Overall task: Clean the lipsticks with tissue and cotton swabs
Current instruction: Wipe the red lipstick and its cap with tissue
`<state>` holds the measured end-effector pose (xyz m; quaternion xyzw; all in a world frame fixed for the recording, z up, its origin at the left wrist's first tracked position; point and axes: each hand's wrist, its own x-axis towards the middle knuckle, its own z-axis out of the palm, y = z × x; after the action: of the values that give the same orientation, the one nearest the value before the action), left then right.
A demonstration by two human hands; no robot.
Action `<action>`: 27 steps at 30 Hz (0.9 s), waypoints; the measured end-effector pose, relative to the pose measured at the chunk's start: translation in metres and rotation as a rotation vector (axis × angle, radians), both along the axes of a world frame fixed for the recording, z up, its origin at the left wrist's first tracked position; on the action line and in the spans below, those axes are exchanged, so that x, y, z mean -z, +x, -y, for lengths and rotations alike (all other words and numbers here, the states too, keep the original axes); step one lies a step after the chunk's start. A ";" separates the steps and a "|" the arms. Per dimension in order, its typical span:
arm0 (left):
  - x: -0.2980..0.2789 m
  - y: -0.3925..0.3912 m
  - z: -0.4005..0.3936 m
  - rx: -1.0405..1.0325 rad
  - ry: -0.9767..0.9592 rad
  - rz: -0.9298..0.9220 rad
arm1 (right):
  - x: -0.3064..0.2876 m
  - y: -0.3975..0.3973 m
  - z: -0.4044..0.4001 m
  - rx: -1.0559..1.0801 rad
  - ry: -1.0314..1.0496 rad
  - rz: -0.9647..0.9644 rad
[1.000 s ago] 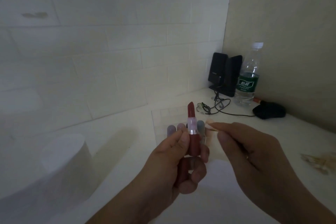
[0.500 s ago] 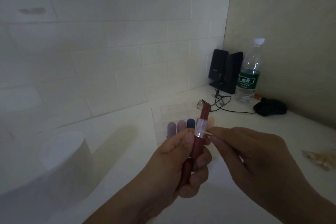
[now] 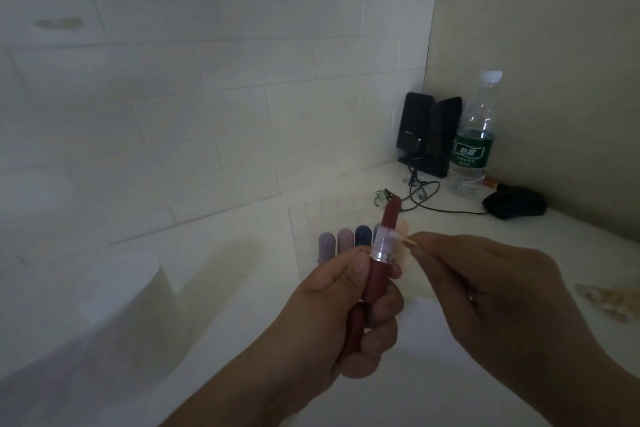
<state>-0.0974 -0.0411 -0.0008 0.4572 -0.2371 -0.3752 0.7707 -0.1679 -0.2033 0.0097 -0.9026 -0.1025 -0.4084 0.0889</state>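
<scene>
My left hand grips an open dark-red lipstick, tilted a little to the right, with its red bullet up and a clear collar below it. Against that palm sits a second dark-red piece, perhaps the cap. My right hand pinches a thin cotton swab whose tip touches the clear collar. Behind the hands, a row of several pastel-capped lipsticks stands on the white table. A tissue roll stands at the left.
A white tissue sheet lies under my right hand. Two black speakers, a water bottle, a cable and a black mouse fill the back right corner. Crumpled brownish bits lie at the right.
The lipstick went from upright to tilted right, and the swab tip came in against its clear collar. Since half a second ago both hands have hardly moved.
</scene>
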 end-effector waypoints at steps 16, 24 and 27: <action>0.003 0.000 0.000 0.020 0.033 0.069 | 0.001 0.001 0.001 0.045 -0.079 0.019; 0.004 0.001 0.000 0.017 0.006 0.097 | -0.001 0.001 0.003 0.047 -0.068 0.009; 0.004 0.001 0.001 0.015 0.000 0.089 | 0.000 0.002 0.001 0.041 -0.166 -0.008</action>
<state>-0.0960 -0.0418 -0.0046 0.4716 -0.2747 -0.3603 0.7565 -0.1664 -0.2045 0.0094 -0.9104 -0.1173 -0.3968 0.0057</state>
